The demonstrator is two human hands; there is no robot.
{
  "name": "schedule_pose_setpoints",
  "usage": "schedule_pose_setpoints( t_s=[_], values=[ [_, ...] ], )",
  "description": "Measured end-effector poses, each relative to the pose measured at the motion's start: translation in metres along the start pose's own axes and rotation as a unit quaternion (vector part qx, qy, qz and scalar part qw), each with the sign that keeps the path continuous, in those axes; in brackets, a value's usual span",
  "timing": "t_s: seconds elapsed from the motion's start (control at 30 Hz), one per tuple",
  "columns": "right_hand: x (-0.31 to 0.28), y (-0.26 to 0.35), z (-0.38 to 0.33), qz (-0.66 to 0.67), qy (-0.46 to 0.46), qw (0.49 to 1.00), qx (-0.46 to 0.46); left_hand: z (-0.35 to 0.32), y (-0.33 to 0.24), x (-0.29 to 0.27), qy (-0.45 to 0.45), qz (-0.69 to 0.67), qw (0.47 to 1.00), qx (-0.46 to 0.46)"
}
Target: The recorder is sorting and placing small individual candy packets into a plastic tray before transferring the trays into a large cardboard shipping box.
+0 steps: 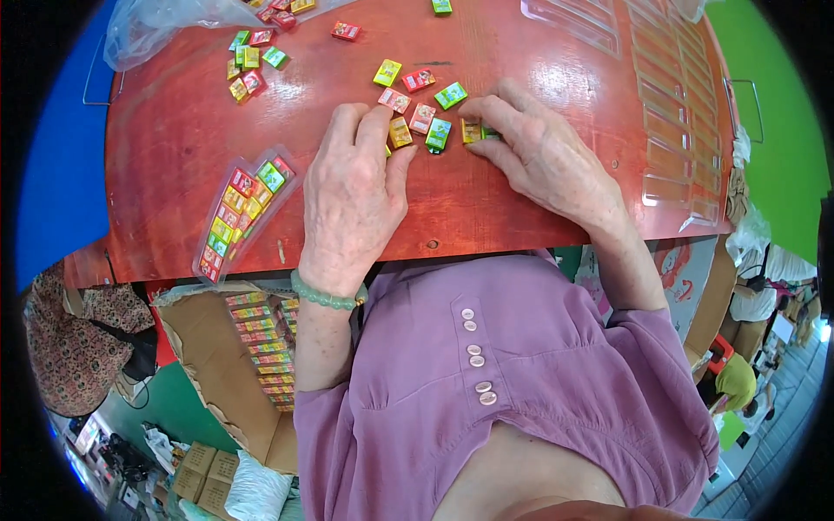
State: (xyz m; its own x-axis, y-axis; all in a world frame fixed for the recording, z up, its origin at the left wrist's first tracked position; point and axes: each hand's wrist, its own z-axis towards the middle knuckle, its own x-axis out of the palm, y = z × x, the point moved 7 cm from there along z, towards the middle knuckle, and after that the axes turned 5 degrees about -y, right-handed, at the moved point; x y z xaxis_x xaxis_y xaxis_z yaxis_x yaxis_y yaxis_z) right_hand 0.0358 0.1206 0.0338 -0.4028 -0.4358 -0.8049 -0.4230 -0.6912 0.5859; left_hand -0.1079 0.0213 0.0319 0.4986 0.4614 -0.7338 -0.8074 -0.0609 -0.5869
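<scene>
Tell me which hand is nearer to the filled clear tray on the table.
Left. The left hand is just right of the filled clear tray, apart from it; the right hand is farther right, beyond the left one.

Brown cartons [217, 488] beside white sack [259, 488]

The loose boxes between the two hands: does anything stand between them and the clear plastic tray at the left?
Yes: the left hand stands between the loose boxes and the tray; nothing else visible does.
</scene>
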Motion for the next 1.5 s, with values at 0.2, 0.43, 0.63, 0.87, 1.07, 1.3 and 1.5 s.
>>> schedule_pose_setpoints(
  t_s=[0.2, 0.43, 0.63, 0.87, 1.07, 1.3, 1.5],
  values=[
    [0.011, 0.016, 0.002, -0.02, -0.051, 0.999, -0.002, 0.005, -0.005, 0.001, 0.027, 0.021, 0.999, 0.03],
    [0.013, 0.012, 0.007, -0.045, -0.05, 0.998, 0.017, 0.014, -0.005, 0.008, 0.05, 0.008, 0.997, 0.057],
    [0.014, 0.013, 0.009, -0.055, -0.03, 0.997, -0.038, 0.006, -0.002, 0.008, 0.035, -0.006, 0.997, 0.069],
    [0.018, 0.02, 0.003, -0.096, 0.009, 0.99, -0.107, -0.013, -0.015, 0.004, 0.018, 0.013, 0.998, 0.066],
    [0.009, 0.024, 0.009, -0.043, 0.026, 0.988, -0.144, -0.016, -0.004, 0.002, 0.034, -0.015, 0.998, 0.045],
    [0.0, 0.031, 0.054, -0.052, -0.026, 0.99, -0.126, -0.014, -0.001, -0.003, 0.056, -0.09, 0.994, 0.025],
    [0.017, 0.022, 0.073, -0.023, -0.049, 0.99, -0.127, -0.013, 0.004, -0.005, 0.065, -0.121, 0.991, 0.01]
  ],
)
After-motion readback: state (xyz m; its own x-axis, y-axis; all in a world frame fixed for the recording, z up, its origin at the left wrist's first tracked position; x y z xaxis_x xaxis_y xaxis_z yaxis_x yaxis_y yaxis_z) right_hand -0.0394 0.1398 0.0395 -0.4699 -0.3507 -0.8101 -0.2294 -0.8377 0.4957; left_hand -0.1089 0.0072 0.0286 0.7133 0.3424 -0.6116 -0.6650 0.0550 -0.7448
